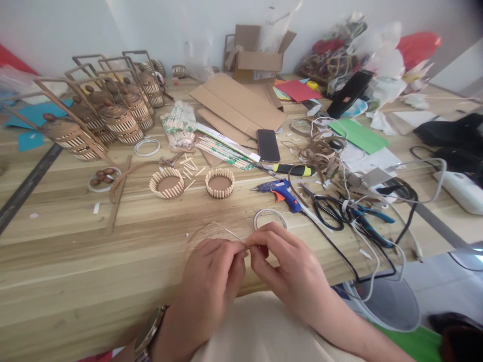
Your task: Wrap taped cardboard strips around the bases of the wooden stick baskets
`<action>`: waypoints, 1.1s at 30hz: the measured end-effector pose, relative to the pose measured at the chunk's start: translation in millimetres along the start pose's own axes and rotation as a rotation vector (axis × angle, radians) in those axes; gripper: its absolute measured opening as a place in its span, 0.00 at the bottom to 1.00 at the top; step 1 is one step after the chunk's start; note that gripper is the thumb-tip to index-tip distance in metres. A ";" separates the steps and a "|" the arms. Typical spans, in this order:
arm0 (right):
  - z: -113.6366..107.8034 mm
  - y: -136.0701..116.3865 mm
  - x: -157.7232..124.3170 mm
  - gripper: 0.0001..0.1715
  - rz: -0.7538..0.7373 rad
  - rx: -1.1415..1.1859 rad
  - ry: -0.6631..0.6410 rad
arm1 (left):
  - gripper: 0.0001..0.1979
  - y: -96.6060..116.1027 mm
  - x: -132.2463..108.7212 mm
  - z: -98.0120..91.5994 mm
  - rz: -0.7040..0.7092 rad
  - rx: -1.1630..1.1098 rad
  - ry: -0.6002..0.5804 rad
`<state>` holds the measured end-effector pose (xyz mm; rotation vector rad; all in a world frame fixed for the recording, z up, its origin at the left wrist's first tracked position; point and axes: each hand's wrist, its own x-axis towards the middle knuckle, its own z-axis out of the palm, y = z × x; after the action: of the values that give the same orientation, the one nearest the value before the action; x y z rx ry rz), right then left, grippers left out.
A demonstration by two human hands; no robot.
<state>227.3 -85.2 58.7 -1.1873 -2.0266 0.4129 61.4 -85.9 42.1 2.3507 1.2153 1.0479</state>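
Note:
My left hand [213, 274], wearing a wristwatch [151, 329], and my right hand [289, 266] meet fingertip to fingertip above the table's front edge. Both are closed in a pinch on a thin, pale strand [234, 235]; a fine loop of it seems to curve out behind the left hand. Whether it is string or a fibre I cannot tell. Just beyond the right hand lies a white ring [270, 219]. Farther back stand two small round cups with walls of short wooden sticks, the left one [167, 183] and the right one [219, 183].
A blue glue gun [281, 193], black-handled scissors [327, 211], blue pliers [372, 226] and cables crowd the right. A phone [268, 145], utility knife [292, 169] and cardboard [241, 105] lie behind. Several handled stick lanterns [121, 120] stand back left, near a ring of brown beads [103, 178].

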 end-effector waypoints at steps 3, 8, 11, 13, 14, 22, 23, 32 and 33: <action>-2.7 9.1 3.3 0.10 0.042 0.031 0.021 | 0.07 1.0 -1.0 -1.5 -0.033 -0.033 -0.011; -23.8 71.9 6.4 0.04 0.481 -0.120 0.284 | 0.06 -1.9 -8.0 -5.7 -0.151 -0.080 0.010; -48.0 123.6 1.1 0.09 0.728 -0.210 0.463 | 0.06 -5.5 -12.3 -5.1 -0.214 -0.124 0.039; -64.9 152.3 -4.3 0.10 0.793 -0.267 0.560 | 0.05 -6.8 -13.5 -3.2 -0.237 -0.151 0.062; -72.4 164.0 -7.1 0.10 0.817 -0.287 0.595 | 0.05 -7.1 -13.5 -2.3 -0.240 -0.163 0.062; -88.4 206.1 -22.0 0.07 0.816 -0.355 0.649 | 0.06 -3.8 -12.3 -1.7 -0.238 -0.187 0.027; -86.1 205.2 -22.2 0.06 0.792 -0.367 0.640 | 0.07 -3.2 -12.6 -1.7 -0.255 -0.190 0.035; -76.8 184.6 -12.1 0.13 0.619 -0.447 0.703 | 0.08 -2.3 -12.3 -4.6 -0.188 -0.188 0.056; -74.9 180.5 -12.3 0.14 0.616 -0.426 0.703 | 0.08 -2.6 -12.4 -4.6 -0.180 -0.186 0.058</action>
<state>396.3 -8.3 -3.7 -1.8949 -1.1400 -0.1674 51.9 -94.5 38.1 2.0443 1.2647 1.1224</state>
